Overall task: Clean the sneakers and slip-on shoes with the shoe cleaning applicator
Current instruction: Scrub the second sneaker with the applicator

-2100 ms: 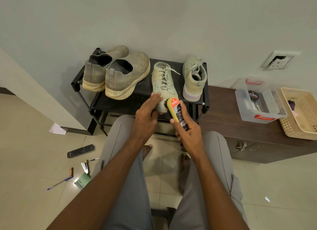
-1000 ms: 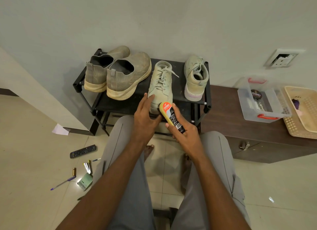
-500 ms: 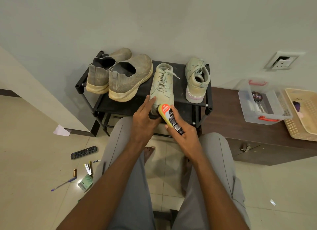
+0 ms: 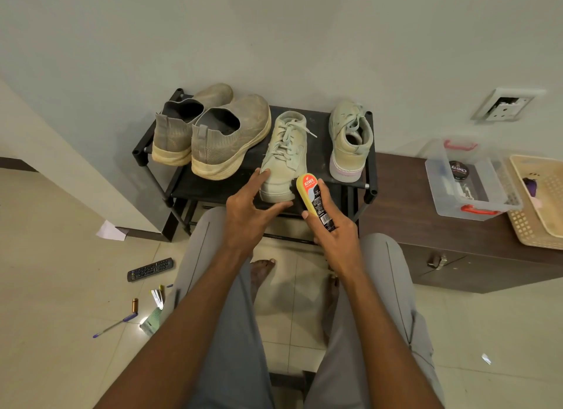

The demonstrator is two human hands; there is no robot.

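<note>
The right hand [image 4: 335, 241] is curled round the applicator [image 4: 315, 199], thumb on its near edge, fingers behind. The applicator's long axis runs away from the palm and slightly left, and its dark pad end meets the right side of the near sneaker's [image 4: 285, 158] toe. The left hand [image 4: 245, 209] lies just left of this, fingers straight and spread: fingertips rest on the sneaker's left side, the thumb reaches along the toe toward the applicator. So the shoe sits between the two hands, directly ahead of both, its length running straight away from them, toe nearest.

The right hand alone carries the tool, so I judge the next stroke will follow that long axis, from the toe toward the laces, with the left hand bracing.

Beyond the right hand stands the second sneaker [image 4: 350, 140], heel nearest. Beyond and left of the left hand stand the two slip-ons [image 4: 225, 134], all on the rack [image 4: 213, 189].
</note>
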